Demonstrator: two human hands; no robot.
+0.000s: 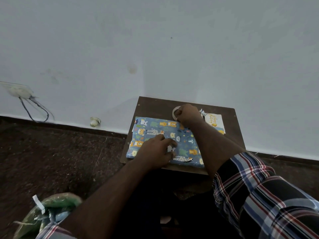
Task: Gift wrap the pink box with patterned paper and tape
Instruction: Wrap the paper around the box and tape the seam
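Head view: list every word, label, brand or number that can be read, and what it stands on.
No text can be read.
White card at the table's far right: gold script lines, too blurred to read.
Wrapped box: animal and leaf pictures only, no words.
Tape roll in the right hand: no visible label.

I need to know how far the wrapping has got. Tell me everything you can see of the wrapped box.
The wrapped box lies flat on the small dark wooden table, fully covered in blue paper printed with cartoon animals and leaves; no pink shows. It looks flat and rectangular. The left hand rests on its top, fingers spread. The right hand grips a tape roll at its far edge, the forearm crossing above its right part.
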